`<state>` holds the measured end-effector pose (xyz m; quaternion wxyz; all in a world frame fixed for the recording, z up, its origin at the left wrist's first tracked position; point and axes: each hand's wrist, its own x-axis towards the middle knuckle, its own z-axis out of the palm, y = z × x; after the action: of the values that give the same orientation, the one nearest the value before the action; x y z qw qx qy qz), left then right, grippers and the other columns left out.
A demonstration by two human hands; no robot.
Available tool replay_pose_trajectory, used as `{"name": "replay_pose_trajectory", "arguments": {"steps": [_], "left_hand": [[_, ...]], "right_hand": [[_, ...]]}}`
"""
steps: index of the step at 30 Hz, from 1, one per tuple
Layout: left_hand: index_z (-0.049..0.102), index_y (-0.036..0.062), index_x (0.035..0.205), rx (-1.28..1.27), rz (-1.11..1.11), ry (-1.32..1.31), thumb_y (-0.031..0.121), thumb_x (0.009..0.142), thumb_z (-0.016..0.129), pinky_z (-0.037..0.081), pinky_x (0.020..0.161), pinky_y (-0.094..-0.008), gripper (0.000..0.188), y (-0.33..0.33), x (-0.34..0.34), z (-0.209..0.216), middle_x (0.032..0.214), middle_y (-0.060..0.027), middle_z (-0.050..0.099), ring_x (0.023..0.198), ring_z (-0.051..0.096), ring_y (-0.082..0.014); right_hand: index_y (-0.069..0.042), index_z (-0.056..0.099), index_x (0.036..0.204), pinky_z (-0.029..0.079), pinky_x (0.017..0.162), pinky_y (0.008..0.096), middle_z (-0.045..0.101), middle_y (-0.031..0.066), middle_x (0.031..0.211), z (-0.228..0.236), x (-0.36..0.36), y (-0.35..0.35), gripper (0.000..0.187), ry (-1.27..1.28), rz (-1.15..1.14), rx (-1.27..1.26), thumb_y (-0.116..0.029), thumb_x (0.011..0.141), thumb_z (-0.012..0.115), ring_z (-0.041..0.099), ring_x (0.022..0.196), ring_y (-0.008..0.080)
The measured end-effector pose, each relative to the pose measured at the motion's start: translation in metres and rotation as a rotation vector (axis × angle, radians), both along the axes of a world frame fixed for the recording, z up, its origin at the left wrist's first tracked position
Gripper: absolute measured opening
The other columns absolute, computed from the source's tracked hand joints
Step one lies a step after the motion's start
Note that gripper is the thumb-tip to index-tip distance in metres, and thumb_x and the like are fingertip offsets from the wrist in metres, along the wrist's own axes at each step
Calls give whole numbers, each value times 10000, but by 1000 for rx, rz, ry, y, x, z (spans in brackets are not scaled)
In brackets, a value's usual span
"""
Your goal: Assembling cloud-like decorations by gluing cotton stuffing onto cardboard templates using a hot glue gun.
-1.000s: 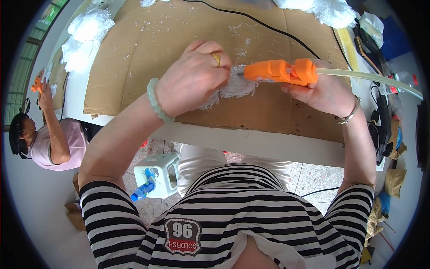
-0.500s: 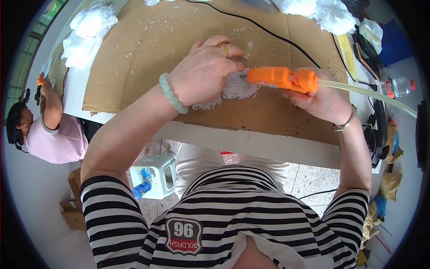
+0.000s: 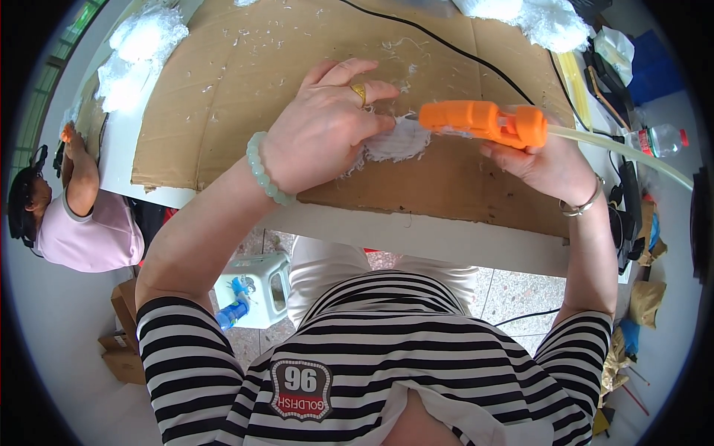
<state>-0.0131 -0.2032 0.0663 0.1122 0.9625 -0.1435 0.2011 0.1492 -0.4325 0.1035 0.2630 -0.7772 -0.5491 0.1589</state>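
Two bare hands at work over a brown cardboard sheet [image 3: 245, 89] on a white table [image 3: 446, 241]. Left hand [image 3: 323, 130] lies palm down, fingers spread and pressing on a small round white fluffy pad [image 3: 398, 141]; the pad pokes out from under the fingertips toward the right hand. Gold ring [image 3: 360, 93] on one left finger, pale green bead bracelet [image 3: 264, 172] on the left wrist. Right hand [image 3: 539, 160] is clenched around the grip of an orange glue gun [image 3: 476, 121], gun lying roughly level, nozzle end pointing at the left hand and touching or just beside the pad's edge; cannot tell which. Pale glue stick [image 3: 625, 152] runs out of the gun's back, away past the right hand. Thin bracelet [image 3: 584, 206] on the right wrist. Black cable [image 3: 446, 46] crosses the cardboard beyond both hands. White fluff piles: one [image 3: 137, 48] far beyond and left of the left hand, another [image 3: 547, 21] beyond the right hand. Loose white fibres scattered on the cardboard around the left hand. Clear plastic bottle with red cap [image 3: 658, 140] well right of the right hand. Another person in a pink top [image 3: 85, 230] sits at the table's end, far left of the left hand. White plastic stool [image 3: 256, 286] on the floor, below the left forearm.
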Motion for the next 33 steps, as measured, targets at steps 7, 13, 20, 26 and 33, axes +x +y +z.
{"name": "replay_pose_trajectory", "arguments": {"steps": [7,13,20,26,33], "left_hand": [[691,108,880,137,42,13,5,601,638,310,1001,-502,302,-8,-6,7,1140,-36,596,1187,434,-311],[702,114,834,169,44,-13,77,673,585,279,1007,-535,203,-9,-7,7,1104,-50,612,1196,428,-295],[692,108,847,101,54,-39,-4,617,605,326,985,-495,271,-6,-6,7,1081,-63,619,1157,463,-304],[674,99,887,-136,154,-116,-55,621,567,401,929,-397,326,14,-4,2,1044,-64,630,1074,520,-323],[701,109,849,93,95,-51,10,635,606,341,972,-458,254,1,-14,3,1044,-48,631,1138,478,-298]], "right_hand": [[-45,545,1109,454,695,234,620,0,858,5,10,-1,333,23,-106,-162,-128,809,667,540,745,78],[-52,573,1075,453,693,237,614,31,810,9,-1,6,310,12,-141,-176,-160,804,678,536,708,112],[-3,555,902,450,610,267,571,65,719,-1,5,1,246,-62,65,-8,-140,766,707,506,635,146],[10,531,829,445,582,283,553,84,695,-5,4,2,238,-88,91,61,-119,748,713,501,606,172],[8,541,827,446,585,293,569,92,718,-2,6,3,225,-242,137,76,-125,749,704,523,613,182]]}}
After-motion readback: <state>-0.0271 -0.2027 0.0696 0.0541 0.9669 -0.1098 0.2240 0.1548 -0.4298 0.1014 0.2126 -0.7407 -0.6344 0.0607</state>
